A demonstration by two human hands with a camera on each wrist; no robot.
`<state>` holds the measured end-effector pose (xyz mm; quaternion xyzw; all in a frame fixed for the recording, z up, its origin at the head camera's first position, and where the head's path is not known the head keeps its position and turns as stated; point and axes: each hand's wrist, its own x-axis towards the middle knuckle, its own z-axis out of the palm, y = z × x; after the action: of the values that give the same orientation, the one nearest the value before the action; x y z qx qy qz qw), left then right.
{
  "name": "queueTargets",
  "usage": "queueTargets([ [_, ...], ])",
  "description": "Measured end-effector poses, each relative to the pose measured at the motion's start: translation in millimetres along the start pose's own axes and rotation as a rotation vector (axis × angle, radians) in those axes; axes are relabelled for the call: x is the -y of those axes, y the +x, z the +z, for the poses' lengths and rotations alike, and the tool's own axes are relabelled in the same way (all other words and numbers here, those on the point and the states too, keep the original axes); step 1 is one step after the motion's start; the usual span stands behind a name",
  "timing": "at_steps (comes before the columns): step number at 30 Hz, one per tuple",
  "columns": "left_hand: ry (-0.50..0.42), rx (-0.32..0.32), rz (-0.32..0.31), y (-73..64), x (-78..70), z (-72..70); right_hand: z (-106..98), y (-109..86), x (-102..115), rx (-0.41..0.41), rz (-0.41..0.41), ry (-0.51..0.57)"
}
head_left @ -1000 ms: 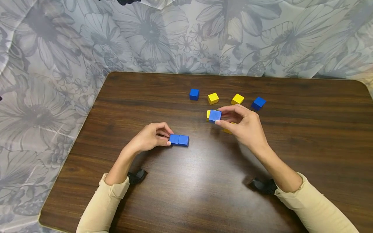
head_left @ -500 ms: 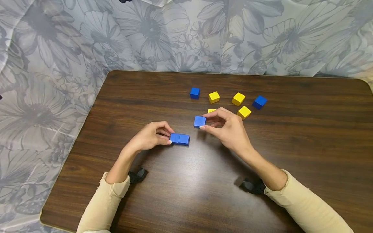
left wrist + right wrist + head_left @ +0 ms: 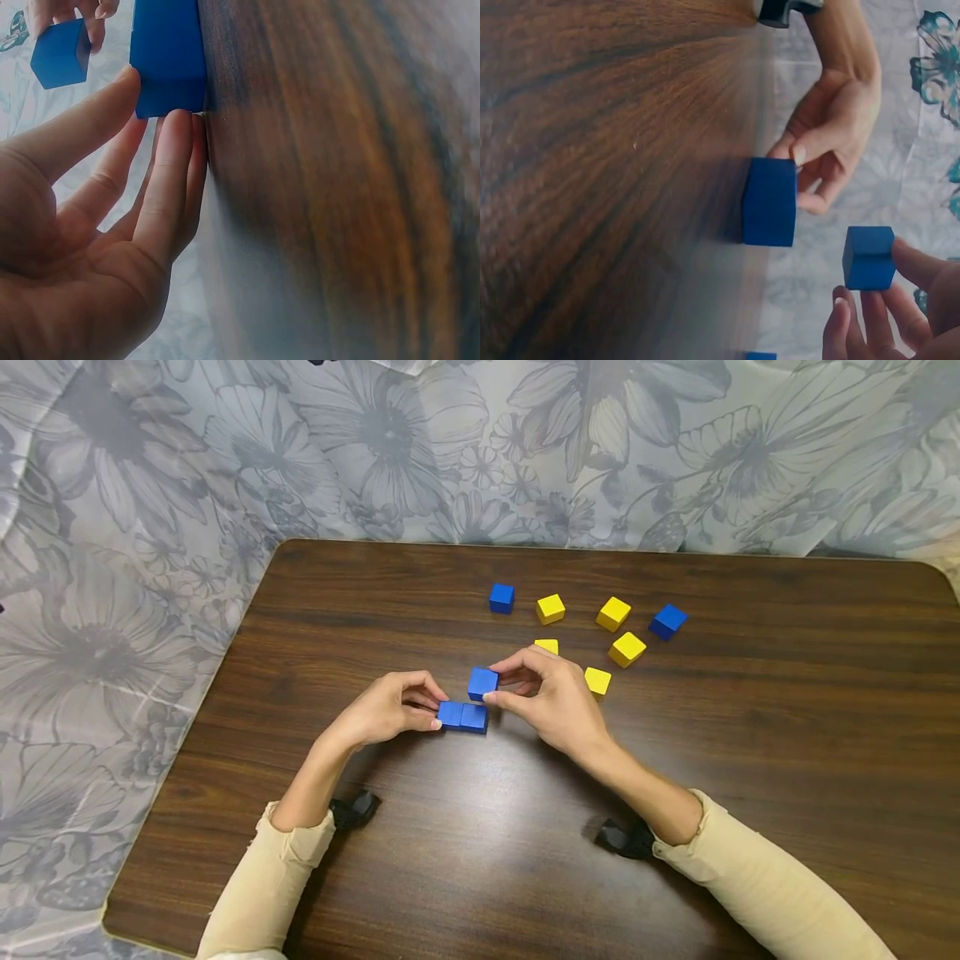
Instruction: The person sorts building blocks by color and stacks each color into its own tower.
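Note:
Two blue cubes lie side by side, flush, on the brown table. My left hand grips the left end of this pair, thumb in front and fingers behind; the left wrist view shows the fingertips at the end of the near cube. Between thumb and fingertips my right hand pinches another blue cube. It hangs raised just behind the right-hand cube of the pair. In the right wrist view the held cube is apart from the joined pair.
Behind the right hand lie several yellow cubes, one of them partly hidden by the fingers. One loose blue cube lies at the back and another blue cube farther right. A floral cloth hangs behind the wooden table.
My right hand has carried its blue cube leftward and nearer to the pair, uncovering yellow cubes behind it. My left hand has stayed on the pair.

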<state>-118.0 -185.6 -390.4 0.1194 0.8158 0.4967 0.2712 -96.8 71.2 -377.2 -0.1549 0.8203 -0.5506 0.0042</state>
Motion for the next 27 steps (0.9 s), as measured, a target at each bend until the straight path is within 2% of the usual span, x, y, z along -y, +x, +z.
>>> queueTargets([
  [8,0.036,-0.001,0.003,-0.5,-0.1,-1.1,10,6.2,2,0.024,0.0,-0.066],
  [14,0.016,0.011,0.007,-1.1,0.0,-1.0,19,8.3,3,0.05,0.012,-0.115],
  [19,0.013,0.014,0.012,-1.2,1.0,-1.4,25,7.7,2,0.063,0.018,-0.114],
  [27,0.056,0.005,0.016,-0.2,1.4,-2.5,32,8.9,1,0.083,0.001,-0.102],
])
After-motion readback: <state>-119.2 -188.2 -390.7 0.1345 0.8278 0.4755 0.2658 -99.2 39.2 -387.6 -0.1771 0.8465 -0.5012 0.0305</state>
